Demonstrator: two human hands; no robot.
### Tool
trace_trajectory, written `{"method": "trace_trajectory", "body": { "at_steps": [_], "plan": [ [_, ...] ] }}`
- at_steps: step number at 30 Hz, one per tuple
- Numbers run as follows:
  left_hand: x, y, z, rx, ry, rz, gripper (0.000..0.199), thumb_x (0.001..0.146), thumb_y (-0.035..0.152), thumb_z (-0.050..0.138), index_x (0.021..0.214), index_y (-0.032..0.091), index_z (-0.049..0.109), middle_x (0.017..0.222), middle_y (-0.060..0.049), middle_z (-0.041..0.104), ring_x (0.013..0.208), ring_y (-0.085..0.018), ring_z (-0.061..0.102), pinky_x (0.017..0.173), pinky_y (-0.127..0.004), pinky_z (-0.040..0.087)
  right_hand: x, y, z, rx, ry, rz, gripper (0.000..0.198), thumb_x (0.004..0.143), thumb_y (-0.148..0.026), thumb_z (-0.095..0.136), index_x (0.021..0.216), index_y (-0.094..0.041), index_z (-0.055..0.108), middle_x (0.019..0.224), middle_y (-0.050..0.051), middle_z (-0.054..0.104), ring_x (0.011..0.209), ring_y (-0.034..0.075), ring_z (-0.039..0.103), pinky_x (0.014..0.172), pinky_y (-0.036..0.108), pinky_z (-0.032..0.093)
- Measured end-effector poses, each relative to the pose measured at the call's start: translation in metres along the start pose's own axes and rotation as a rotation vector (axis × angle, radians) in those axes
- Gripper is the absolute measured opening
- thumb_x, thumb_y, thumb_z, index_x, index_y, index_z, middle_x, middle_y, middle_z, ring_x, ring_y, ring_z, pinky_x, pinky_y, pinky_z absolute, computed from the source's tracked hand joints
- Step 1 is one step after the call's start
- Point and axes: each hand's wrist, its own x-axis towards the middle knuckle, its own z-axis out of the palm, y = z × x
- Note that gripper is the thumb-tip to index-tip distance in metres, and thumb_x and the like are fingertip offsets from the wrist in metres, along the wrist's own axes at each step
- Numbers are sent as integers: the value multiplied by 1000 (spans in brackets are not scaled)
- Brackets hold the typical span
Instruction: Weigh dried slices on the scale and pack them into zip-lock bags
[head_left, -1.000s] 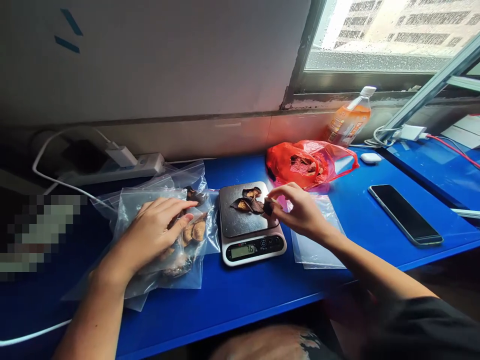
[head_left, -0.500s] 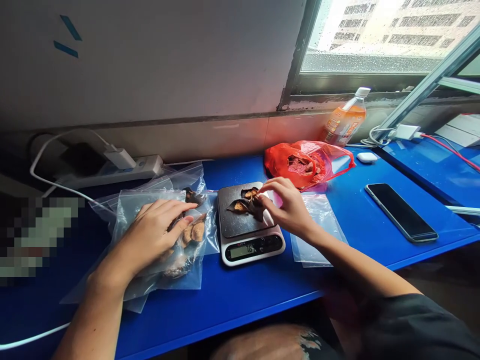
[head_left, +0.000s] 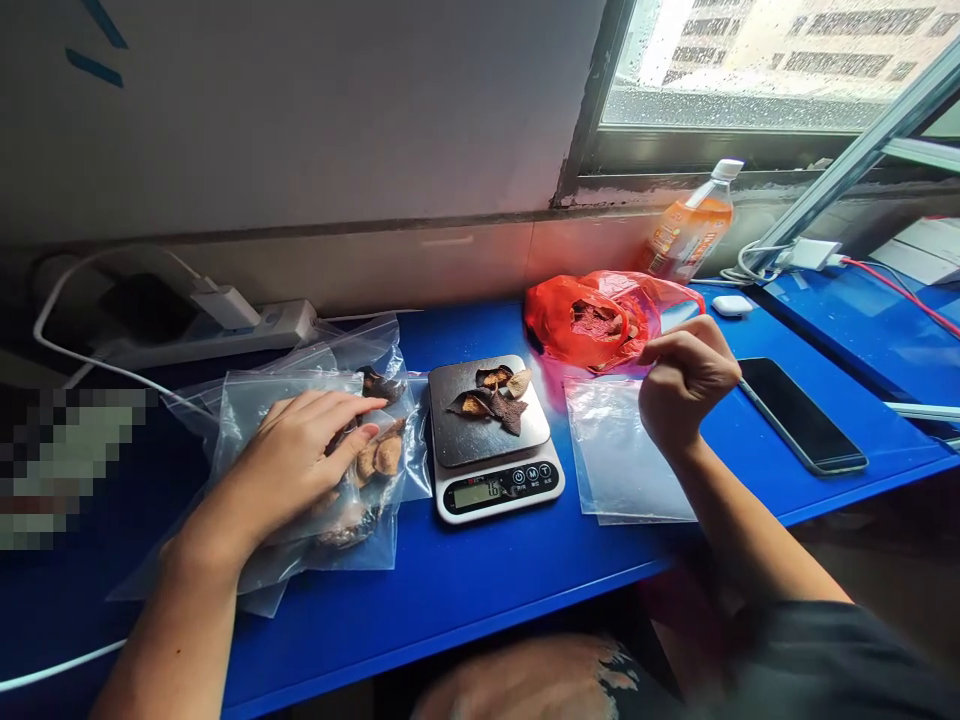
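Note:
My left hand [head_left: 304,455] lies open across a stack of clear zip bags [head_left: 247,400], its fingers stretched over the top one. Dried tan and dark brown pieces [head_left: 382,455] show through the plastic. Beside the bags stands a white kitchen scale [head_left: 499,490] with a metal plate, its display reading about 7.6. Several curled, dried, peel-like pieces [head_left: 506,408] rest on that plate. My right hand [head_left: 686,385] is closed in the air in front of the red plastic bag [head_left: 570,335], over the edge of flat zip bags [head_left: 622,450]. Its curled fingers hide whatever may be inside.
Behind the red bag stands an orange drink bottle [head_left: 694,225]. A phone [head_left: 802,415] and a white earbud case [head_left: 732,305] lie on the right of the blue table [head_left: 450,615]. A power strip [head_left: 285,330] with cables runs along the wall at left.
My right hand has left the pieces on the scale, moved right and closed up. A lighter piece now shows on the plate. My left hand stays on the bags; the view has shifted slightly.

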Motion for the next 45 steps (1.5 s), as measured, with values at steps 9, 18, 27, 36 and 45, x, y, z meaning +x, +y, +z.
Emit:
{"method": "trace_trajectory", "body": {
  "at_steps": [9,18,27,36,45],
  "plan": [
    [-1,0,0,11,-18,-14,36,96,40,40,122,24,60,124,-5,64,118,-27,50,98,-44,35,-2,5,3,-29,-35,22,23,61,-9,40,55,-22,57,59,2,46,58,15,50,60,31,44],
    [-2,-1,0,27,-18,6,36,96,39,40,123,24,59,123,-5,64,116,-26,51,98,-44,35,-11,9,14,31,-211,17,22,62,-8,39,49,-23,49,57,1,48,56,14,48,54,30,38],
    [-2,-3,2,-14,5,-9,38,95,40,39,120,22,62,120,-8,66,114,-28,53,96,-47,37,-6,32,6,45,-883,-44,23,77,-8,46,81,-19,65,80,4,65,71,16,59,65,29,46],
    [-3,-3,-1,-52,65,-5,40,93,45,37,118,26,63,118,-5,67,114,-27,53,97,-45,39,-22,76,-15,-335,-1007,-318,28,90,-17,45,109,-10,65,104,17,66,93,27,57,80,40,49],
    [-3,5,-7,-70,107,40,40,95,41,39,116,18,64,116,-8,66,114,-25,53,100,-41,39,-18,81,-8,-303,-983,-256,18,88,-18,46,89,-13,63,89,14,64,86,25,55,78,38,45]
  ]
}}
